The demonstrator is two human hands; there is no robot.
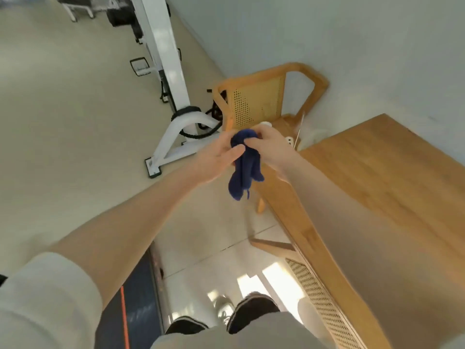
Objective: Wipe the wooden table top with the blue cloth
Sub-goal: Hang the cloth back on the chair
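1. Nearest the lens, a pale sleeve (42, 298) is filling the lower left corner, with dark shoes (251, 308) standing on the tiled floor (198, 263) just below the person's raised arms.

2. Both hands are meeting in mid-air, off the near corner of the surface (377, 177), with the cloth (245, 170) bunched between them.

3. The right hand (270, 149) is pinching the top of the cloth, its grip curled tight around the wad; the lower part is hanging loose beneath.

4. The left hand (216, 159) is lying against the cloth's side, thumb pressing on the fabric and fingers only loosely bent; how firmly that grip is holding cannot be told.

5. The cloth is hanging clear of the wood, touching nothing but the hands, with the surface lying to the right and a cane-backed chair (254, 102) standing beyond.

6. A white stand (173, 91) is rising from the floor to the left, well apart from the work.

7. Judged from this, the step in hand is readying the cloth: gathering or folding it into a pad before any wiping is begun.

8. The next move is likely calling for one hand to take the cloth alone, carry it right over the surface, press it flat on the wood, and start sweeping strokes across the bare top.
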